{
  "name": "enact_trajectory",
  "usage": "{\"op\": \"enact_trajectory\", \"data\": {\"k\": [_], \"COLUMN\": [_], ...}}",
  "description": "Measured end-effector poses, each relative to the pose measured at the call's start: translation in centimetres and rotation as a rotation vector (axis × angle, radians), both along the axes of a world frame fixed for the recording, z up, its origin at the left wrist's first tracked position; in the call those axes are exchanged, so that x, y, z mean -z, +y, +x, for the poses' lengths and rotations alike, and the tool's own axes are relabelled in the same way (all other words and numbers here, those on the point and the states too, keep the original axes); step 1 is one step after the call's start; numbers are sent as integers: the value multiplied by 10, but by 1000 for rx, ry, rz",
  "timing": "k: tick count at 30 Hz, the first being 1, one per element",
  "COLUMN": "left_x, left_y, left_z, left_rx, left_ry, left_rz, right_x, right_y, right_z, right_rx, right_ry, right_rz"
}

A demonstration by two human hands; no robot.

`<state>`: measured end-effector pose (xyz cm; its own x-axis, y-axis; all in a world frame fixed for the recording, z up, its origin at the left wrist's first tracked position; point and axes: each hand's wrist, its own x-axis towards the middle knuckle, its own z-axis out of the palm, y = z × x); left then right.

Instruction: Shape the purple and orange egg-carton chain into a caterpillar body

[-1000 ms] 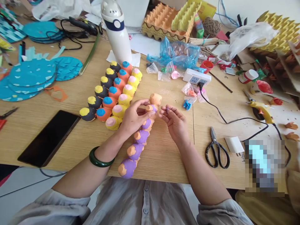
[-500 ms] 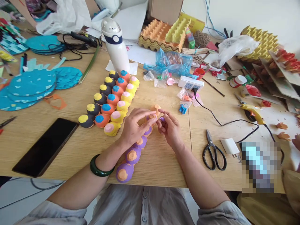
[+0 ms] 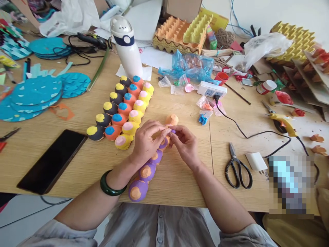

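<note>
A strip of purple domes with orange spots runs away from the table's front edge, its far end a plain orange dome. Over the far part of this strip, my left hand is pinched, its fingertips meeting those of my right hand. My right hand grips a small bit of purple clay between thumb and fingers. Whether the left fingertips also hold the clay is hard to make out. Left of my hands lie painted strips: black with yellow, orange with blue and yellow with pink.
A black phone lies at the left, scissors and a white adapter at the right. Beyond are a white bottle, a power strip with its cable, egg trays and a glue gun.
My right hand's fingers have closed in beside the left ones, bringing the purple clay to the left fingertips. The orange dome is now more exposed.
</note>
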<state>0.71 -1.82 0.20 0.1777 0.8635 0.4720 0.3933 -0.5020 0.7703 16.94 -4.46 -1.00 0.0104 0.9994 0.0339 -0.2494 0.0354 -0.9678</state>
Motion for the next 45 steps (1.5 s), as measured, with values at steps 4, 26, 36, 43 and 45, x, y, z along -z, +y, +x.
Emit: {"op": "enact_trajectory", "data": {"k": [4,26,36,43,45], "left_x": [-3,-6,-4,1,4], "left_y": [1,0,1,2,4], "left_z": [-1,-1,0,-1,-1], "left_rx": [-52,112,150,95,103], "left_ry": [32,-35,-76,19,6], "left_rz": [-18,-4,-23,114,134], "right_x": [-2,-7,-6,-5,-4], "right_y": [2,4,4,7,8], "right_z": [0,4,5,6,6], "right_rx": [15,-184,-171,-168,-160], "right_ry": [43,174,174,257,259], "right_rz": [-62,-233,-249,-283,-302]}}
